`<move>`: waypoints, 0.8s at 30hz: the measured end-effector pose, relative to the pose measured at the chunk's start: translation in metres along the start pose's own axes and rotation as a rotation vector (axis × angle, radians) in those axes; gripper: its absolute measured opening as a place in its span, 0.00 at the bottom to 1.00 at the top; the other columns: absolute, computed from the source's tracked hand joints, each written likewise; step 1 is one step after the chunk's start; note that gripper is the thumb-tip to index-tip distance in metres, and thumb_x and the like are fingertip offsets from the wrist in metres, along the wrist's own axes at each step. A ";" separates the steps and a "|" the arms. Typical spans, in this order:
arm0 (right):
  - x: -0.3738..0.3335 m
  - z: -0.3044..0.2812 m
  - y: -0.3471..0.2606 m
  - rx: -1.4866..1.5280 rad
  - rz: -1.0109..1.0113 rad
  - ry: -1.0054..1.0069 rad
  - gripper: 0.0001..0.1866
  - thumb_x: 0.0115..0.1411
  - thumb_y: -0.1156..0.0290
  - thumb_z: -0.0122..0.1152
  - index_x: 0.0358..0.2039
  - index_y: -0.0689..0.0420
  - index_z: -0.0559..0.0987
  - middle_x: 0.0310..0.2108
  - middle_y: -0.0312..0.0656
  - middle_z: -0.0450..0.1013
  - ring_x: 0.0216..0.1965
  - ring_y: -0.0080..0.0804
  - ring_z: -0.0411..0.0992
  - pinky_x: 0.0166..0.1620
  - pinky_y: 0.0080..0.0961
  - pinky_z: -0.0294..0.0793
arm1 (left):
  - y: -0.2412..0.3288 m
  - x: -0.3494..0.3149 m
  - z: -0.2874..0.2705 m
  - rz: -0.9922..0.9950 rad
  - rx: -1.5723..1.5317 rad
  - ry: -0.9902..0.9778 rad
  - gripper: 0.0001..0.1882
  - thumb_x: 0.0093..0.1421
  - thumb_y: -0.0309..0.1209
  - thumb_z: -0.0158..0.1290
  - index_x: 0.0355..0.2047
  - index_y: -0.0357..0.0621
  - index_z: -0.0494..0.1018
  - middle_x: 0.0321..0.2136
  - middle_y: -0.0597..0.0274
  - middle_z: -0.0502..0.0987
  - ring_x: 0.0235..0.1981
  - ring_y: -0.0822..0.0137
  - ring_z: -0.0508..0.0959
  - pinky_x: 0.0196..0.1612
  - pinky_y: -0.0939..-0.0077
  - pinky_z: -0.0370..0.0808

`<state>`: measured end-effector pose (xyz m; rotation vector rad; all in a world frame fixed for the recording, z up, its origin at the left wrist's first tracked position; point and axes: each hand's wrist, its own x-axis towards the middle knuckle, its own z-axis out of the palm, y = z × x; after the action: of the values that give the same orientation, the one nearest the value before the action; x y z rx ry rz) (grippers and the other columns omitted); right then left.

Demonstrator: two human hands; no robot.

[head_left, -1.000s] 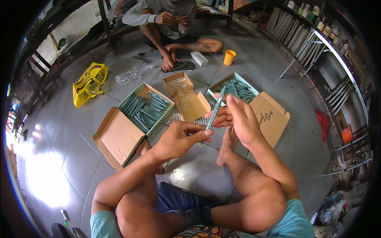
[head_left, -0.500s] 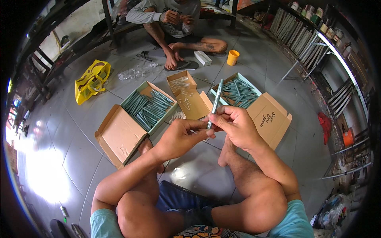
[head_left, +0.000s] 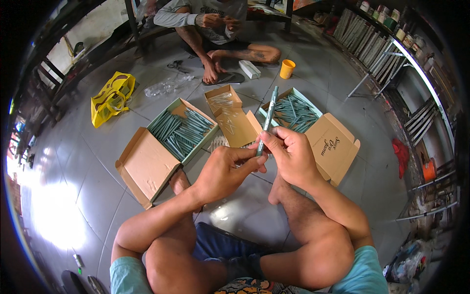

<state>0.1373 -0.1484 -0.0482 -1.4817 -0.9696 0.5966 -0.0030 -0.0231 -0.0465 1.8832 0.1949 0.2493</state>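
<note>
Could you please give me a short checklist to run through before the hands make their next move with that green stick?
1. Grip on the green stick: ok, the right hand pinches its lower part and it stands nearly upright.
2. Left hand at the stick's lower end: ok, its fingertips meet there.
3. What the left fingertips hold: cannot tell, too small.
4. Left box of sticks: ok, open and full, lid folded out.
5. Right box of sticks: ok, open, behind the hands.
6. Middle small box: ok, open, thin pale pieces inside.
</note>
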 end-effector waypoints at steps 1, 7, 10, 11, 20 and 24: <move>0.001 -0.001 0.001 0.001 0.014 0.006 0.12 0.67 0.68 0.57 0.37 0.66 0.79 0.30 0.44 0.81 0.31 0.22 0.78 0.35 0.18 0.76 | 0.000 0.000 0.000 0.003 -0.013 0.012 0.16 0.67 0.38 0.54 0.43 0.36 0.80 0.26 0.61 0.82 0.32 0.80 0.79 0.40 0.78 0.75; 0.002 0.002 0.006 0.165 -0.007 -0.036 0.11 0.67 0.69 0.59 0.39 0.66 0.78 0.30 0.43 0.80 0.32 0.23 0.78 0.36 0.19 0.77 | -0.008 0.000 -0.001 -0.023 0.016 0.040 0.14 0.67 0.35 0.53 0.37 0.35 0.80 0.26 0.61 0.81 0.31 0.78 0.78 0.39 0.77 0.75; 0.001 0.000 0.008 0.098 -0.029 -0.057 0.12 0.67 0.69 0.58 0.39 0.67 0.77 0.30 0.43 0.80 0.31 0.23 0.78 0.36 0.19 0.77 | -0.005 0.000 -0.002 0.032 0.107 0.034 0.13 0.67 0.34 0.53 0.36 0.35 0.79 0.26 0.61 0.82 0.31 0.76 0.78 0.39 0.76 0.75; 0.000 0.000 0.002 0.107 -0.008 -0.059 0.12 0.67 0.68 0.58 0.38 0.67 0.78 0.30 0.43 0.80 0.31 0.22 0.77 0.36 0.19 0.77 | -0.003 0.000 -0.003 0.026 0.131 0.023 0.13 0.67 0.34 0.53 0.36 0.35 0.80 0.26 0.61 0.82 0.31 0.76 0.79 0.39 0.76 0.75; 0.008 -0.007 -0.001 0.141 0.122 0.012 0.16 0.69 0.64 0.55 0.33 0.67 0.79 0.30 0.44 0.81 0.31 0.20 0.77 0.34 0.20 0.78 | -0.005 0.002 0.006 0.055 0.079 0.034 0.13 0.65 0.35 0.53 0.38 0.37 0.80 0.23 0.57 0.80 0.23 0.68 0.75 0.32 0.71 0.72; 0.005 -0.001 0.008 0.273 0.112 0.008 0.14 0.68 0.65 0.57 0.36 0.66 0.80 0.30 0.43 0.81 0.32 0.19 0.77 0.35 0.19 0.77 | -0.002 0.000 0.000 -0.045 0.107 0.030 0.14 0.66 0.35 0.53 0.40 0.37 0.80 0.24 0.60 0.81 0.28 0.74 0.78 0.36 0.73 0.74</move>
<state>0.1427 -0.1439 -0.0545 -1.2981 -0.7677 0.7718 -0.0025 -0.0226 -0.0486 1.9790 0.2753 0.2405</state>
